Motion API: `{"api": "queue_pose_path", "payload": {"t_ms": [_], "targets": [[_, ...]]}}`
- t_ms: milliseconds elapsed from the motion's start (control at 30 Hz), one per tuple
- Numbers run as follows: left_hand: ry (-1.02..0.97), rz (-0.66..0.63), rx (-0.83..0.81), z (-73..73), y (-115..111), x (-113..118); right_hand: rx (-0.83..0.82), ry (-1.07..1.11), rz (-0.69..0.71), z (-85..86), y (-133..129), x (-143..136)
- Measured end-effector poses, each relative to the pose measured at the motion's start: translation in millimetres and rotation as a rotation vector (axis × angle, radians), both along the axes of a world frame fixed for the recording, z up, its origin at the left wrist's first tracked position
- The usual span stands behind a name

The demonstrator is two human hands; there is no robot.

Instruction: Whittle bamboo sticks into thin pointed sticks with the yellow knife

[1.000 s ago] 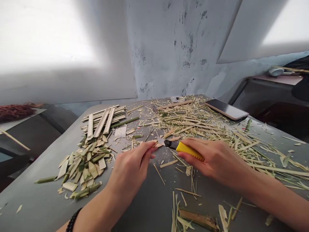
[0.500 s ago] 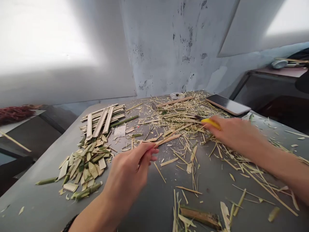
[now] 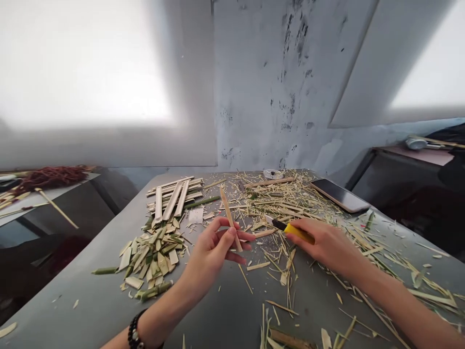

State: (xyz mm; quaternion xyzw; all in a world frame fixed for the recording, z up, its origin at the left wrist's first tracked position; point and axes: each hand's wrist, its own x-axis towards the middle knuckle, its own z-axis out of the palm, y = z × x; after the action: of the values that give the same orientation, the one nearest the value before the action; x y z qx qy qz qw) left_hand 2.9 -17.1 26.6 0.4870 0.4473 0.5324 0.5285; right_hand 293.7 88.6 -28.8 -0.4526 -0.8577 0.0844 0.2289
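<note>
My left hand pinches a thin, pale bamboo strip between thumb and fingers, its long end pointing up and away. A yellow-handled knife is gripped in my right hand, its dark neck and short blade pointing left toward the strip. Blade and strip are apart. Beyond both hands, thin bamboo shavings cover the far part of the grey table. Left of my left hand lie a heap of short bamboo chips and a stack of split bamboo pieces.
A phone lies at the table's right rear, near a roll of clear tape. A brown bamboo piece is at the near edge. Side tables stand left, with reddish strands, and right. A stained wall rises behind.
My left hand has turned, raising the strip so that it points upward. The knife has come left and nearer, closer to my left hand. The view has tilted up and shifted left.
</note>
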Motion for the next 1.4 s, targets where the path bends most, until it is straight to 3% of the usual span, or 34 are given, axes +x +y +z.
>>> {"api": "queue_pose_path", "payload": {"t_ms": [133, 267, 533, 733, 900, 1167, 1400], "targets": [[-0.023, 0.013, 0.002, 1.2, 2.9, -4.0, -0.051, 0.075, 0.02, 1.5, 4.1, 2.1], [-0.021, 0.021, -0.004, 4.4, 5.8, -10.7, -0.11, 0.156, -0.052, 3.7, 6.0, 10.2], [-0.034, -0.011, -0.06, 12.0, 7.4, -21.0, -0.25, 0.29, -0.148, -10.7, 21.8, 32.5], [-0.04, -0.065, -0.086, 10.6, 7.8, -27.9, -0.29, 0.221, -0.078, -14.2, 27.0, 34.1], [-0.004, -0.009, -0.022, 14.9, 6.1, -29.0, -0.305, 0.167, -0.031, -15.9, 27.4, 35.1], [-0.038, -0.004, 0.024, 33.2, 1.3, -38.0, -0.32, 0.111, -0.034, -16.3, 27.3, 40.4], [-0.104, -0.028, 0.027, 30.9, 4.3, -42.4, -0.313, 0.076, -0.045, -11.7, 25.1, 39.6]]}}
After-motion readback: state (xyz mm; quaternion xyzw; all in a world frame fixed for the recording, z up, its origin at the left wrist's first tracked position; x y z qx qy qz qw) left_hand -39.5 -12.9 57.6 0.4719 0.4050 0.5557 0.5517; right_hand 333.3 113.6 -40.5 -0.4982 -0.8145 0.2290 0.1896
